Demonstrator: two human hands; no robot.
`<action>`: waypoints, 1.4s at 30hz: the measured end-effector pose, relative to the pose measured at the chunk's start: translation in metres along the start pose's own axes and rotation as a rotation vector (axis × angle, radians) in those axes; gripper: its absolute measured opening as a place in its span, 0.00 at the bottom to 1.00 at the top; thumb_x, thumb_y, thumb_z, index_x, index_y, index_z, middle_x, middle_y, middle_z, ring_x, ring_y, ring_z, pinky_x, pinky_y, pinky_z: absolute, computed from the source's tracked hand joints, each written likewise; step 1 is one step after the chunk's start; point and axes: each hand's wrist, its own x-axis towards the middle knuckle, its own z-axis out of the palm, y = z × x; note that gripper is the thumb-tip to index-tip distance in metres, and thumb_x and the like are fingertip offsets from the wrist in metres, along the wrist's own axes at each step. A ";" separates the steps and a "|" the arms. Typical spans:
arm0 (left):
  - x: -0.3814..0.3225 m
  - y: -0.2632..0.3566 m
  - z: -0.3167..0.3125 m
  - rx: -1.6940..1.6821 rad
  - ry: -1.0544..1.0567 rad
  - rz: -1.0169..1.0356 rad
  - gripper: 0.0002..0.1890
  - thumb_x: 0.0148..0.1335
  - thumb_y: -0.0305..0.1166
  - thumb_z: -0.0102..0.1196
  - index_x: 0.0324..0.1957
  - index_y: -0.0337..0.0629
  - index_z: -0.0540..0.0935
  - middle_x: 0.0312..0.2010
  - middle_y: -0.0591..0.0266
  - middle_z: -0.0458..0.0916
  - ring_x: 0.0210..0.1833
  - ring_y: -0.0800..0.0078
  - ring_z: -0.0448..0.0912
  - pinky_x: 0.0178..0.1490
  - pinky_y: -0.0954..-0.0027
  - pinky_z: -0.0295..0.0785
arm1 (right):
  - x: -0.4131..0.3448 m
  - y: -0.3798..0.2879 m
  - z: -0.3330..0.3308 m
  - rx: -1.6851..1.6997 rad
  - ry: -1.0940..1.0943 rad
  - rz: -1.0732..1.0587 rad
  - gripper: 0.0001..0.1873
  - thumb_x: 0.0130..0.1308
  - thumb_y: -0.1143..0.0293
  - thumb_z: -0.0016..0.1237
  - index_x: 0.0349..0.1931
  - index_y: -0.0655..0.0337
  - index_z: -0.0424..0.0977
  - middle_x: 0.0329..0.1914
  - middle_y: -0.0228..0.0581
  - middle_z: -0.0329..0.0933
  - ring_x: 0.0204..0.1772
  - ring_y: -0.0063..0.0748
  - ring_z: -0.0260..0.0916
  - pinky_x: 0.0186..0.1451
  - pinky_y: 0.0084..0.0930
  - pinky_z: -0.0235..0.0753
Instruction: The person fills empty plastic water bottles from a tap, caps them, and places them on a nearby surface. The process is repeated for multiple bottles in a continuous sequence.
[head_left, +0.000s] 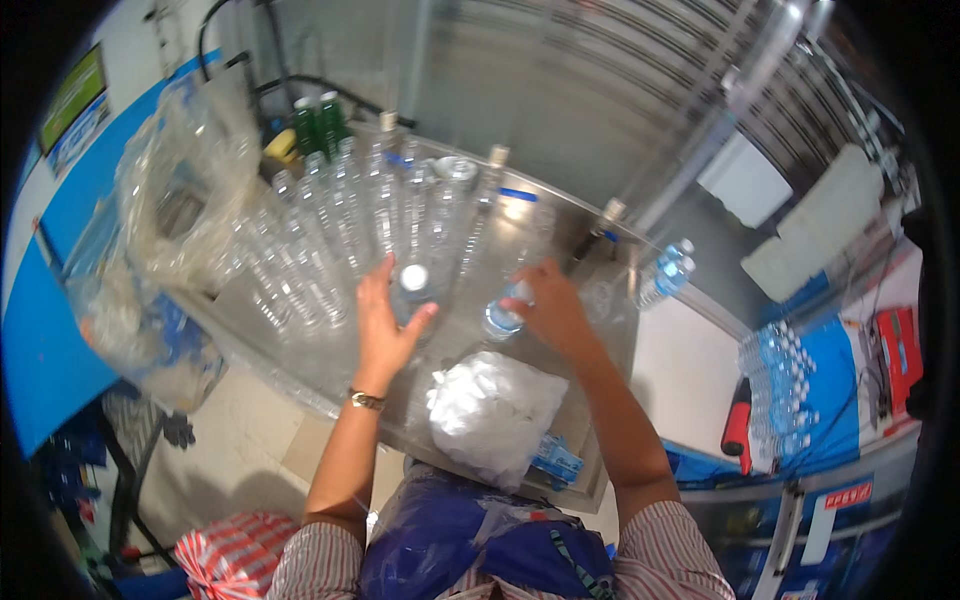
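My left hand (386, 322) is spread, thumb and fingers apart, around the near side of a clear plastic bottle with a white cap (414, 277). Whether the hand touches that bottle is hard to tell. My right hand (551, 304) is closed on a tilted clear plastic bottle with a light blue label (501, 319), its upper part hidden by the fingers. Rows of clear plastic bottles without visible caps (345, 217) stand on the stainless steel counter (465, 330), beyond and left of my left hand. Close to me lies a shiny silvery plastic bag (495, 412).
Valves with blue handles (517, 195) line the counter's back. Green bottles (319, 124) stand at the back left, near a large clear plastic bag (187, 187). Capped, labelled bottles (667, 274) are at the right, with more bottles (780, 390) beyond. A blue packet (556, 459) lies near the front.
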 end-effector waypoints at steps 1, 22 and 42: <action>0.012 0.004 -0.003 0.079 -0.066 0.035 0.37 0.47 0.31 0.73 0.61 0.41 0.72 0.45 0.52 0.79 0.46 0.59 0.79 0.51 0.63 0.73 | -0.010 -0.004 -0.003 0.020 0.019 0.010 0.20 0.56 0.62 0.65 0.46 0.60 0.77 0.45 0.43 0.70 0.45 0.47 0.74 0.48 0.38 0.75; 0.026 0.311 0.180 -0.562 -0.916 0.128 0.18 0.52 0.23 0.67 0.47 0.38 0.80 0.42 0.54 0.78 0.35 0.64 0.81 0.39 0.64 0.76 | -0.084 0.364 -0.169 -0.290 0.490 0.546 0.18 0.52 0.63 0.66 0.40 0.61 0.79 0.42 0.54 0.74 0.48 0.56 0.73 0.51 0.45 0.73; 0.025 0.347 0.459 -0.294 -0.743 0.257 0.22 0.53 0.18 0.61 0.53 0.34 0.78 0.47 0.44 0.77 0.49 0.44 0.77 0.53 0.54 0.74 | -0.147 0.458 -0.095 0.315 0.179 0.867 0.40 0.45 0.72 0.67 0.63 0.58 0.66 0.53 0.56 0.76 0.59 0.55 0.72 0.59 0.43 0.74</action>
